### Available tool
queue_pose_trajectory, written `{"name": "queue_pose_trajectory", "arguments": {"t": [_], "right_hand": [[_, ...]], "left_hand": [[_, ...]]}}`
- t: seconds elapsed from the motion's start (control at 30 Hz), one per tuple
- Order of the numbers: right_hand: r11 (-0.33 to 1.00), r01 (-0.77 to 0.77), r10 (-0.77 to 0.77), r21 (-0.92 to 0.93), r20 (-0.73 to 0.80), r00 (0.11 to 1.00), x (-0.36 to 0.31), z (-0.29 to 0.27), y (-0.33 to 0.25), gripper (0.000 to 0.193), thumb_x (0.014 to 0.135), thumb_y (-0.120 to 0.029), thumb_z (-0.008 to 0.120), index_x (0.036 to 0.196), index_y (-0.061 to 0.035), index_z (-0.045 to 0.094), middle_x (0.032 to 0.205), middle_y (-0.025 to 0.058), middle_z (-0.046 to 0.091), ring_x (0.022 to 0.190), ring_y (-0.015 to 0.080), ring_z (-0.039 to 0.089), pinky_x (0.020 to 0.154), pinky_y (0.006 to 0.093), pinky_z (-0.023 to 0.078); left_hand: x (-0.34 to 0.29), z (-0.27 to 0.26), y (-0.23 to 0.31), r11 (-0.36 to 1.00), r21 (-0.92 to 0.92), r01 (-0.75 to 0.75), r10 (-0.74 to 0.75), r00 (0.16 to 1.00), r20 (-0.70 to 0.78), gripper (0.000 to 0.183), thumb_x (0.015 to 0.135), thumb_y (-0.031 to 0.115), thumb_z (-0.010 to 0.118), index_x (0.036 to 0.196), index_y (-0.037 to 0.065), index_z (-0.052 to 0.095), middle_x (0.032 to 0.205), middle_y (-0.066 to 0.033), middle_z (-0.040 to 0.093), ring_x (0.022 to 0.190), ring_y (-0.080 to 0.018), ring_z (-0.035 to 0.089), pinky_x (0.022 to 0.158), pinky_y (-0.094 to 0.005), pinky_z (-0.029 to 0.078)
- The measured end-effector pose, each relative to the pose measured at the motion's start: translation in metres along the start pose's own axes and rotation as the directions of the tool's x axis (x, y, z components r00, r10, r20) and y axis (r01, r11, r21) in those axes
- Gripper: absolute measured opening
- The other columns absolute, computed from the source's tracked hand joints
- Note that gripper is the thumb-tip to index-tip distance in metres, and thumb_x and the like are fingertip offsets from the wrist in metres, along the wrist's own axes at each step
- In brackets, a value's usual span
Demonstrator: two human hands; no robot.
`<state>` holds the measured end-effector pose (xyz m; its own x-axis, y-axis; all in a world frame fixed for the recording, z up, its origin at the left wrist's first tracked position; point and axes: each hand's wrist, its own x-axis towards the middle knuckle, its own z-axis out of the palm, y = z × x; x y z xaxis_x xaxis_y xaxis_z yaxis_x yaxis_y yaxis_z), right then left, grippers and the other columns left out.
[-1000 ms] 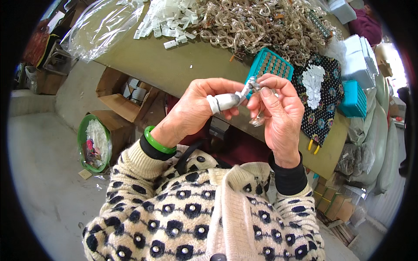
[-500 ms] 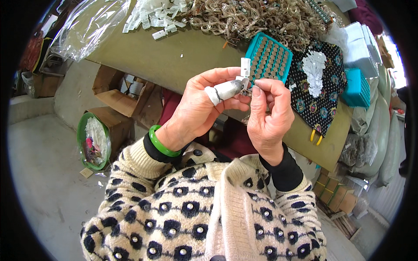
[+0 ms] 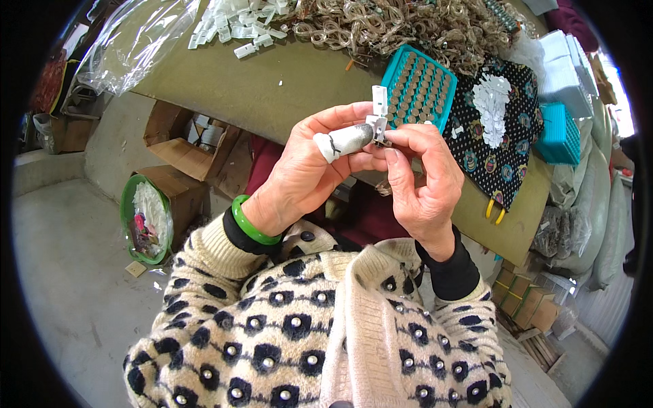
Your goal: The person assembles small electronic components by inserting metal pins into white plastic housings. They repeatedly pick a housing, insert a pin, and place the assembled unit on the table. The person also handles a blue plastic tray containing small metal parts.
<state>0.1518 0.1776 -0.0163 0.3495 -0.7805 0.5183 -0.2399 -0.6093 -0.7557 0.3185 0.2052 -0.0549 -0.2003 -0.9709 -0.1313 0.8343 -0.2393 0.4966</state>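
Note:
A small white plastic case stands upright between my hands, its narrow end up. My left hand grips it, the thumb in a white, grey-smudged finger cover pressing against its side. At the case's lower end, my right hand has thumb and forefinger closed at a tiny dark metallic part, mostly hidden by the fingertips. A bit of clear coiled wire hangs below. Just beyond my hands lies a teal tray with rows of round brownish discs.
Similar white cases and a heap of coiled clear wires lie along the table's far side. Right of the tray, a patterned dark cloth bears white flakes. Stacked teal trays stand beyond it. A green basket is on the floor.
The white case has shifted slightly left and up. My right fingertips have moved in from its side to its lower end, the forefinger bending closer to it.

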Motion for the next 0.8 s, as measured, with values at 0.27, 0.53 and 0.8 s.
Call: {"name": "queue_pose_trajectory", "arguments": {"t": [0.27,0.53,0.8], "right_hand": [[0.982,0.078,-0.067,-0.17,0.073,0.995,0.0,-0.011,-0.004,0.022,0.08,0.012,0.07,0.098,0.0018,0.065,0.093,0.0131,0.065,0.081,0.0227,0.066,0.069,0.0301,0.054],[0.987,-0.154,0.158,-0.046,0.096,0.983,0.001,-0.025,-0.007,0.011,0.088,0.008,0.063,0.096,0.0015,0.062,0.092,0.0071,0.063,0.078,0.0124,0.061,0.069,0.0256,0.051],[0.671,-0.585,0.574,0.456,0.181,0.799,-0.004,-0.022,-0.011,0.008,0.094,0.0,0.062,0.102,0.0026,0.061,0.084,0.0057,0.063,0.066,0.0088,0.056,0.06,0.022,0.046]], "left_hand": [[0.0,-0.002,-0.005,0.995,0.057,-0.079,0.074,0.994,0.08,0.043,0.092,0.019,0.07,0.13,0.002,0.059,0.12,-0.0166,0.066,0.107,-0.0247,0.067,0.09,-0.0405,0.058],[0.002,-0.006,-0.005,0.99,0.128,-0.057,0.046,0.995,0.085,0.033,0.094,0.012,0.065,0.125,0.003,0.063,0.113,-0.0164,0.069,0.099,-0.027,0.07,0.086,-0.0419,0.06],[0.002,-0.007,-0.009,0.986,0.138,-0.097,0.093,0.995,0.038,0.031,0.09,0.006,0.068,0.122,0.005,0.065,0.111,-0.0181,0.069,0.092,-0.0279,0.071,0.08,-0.0417,0.061]]}}
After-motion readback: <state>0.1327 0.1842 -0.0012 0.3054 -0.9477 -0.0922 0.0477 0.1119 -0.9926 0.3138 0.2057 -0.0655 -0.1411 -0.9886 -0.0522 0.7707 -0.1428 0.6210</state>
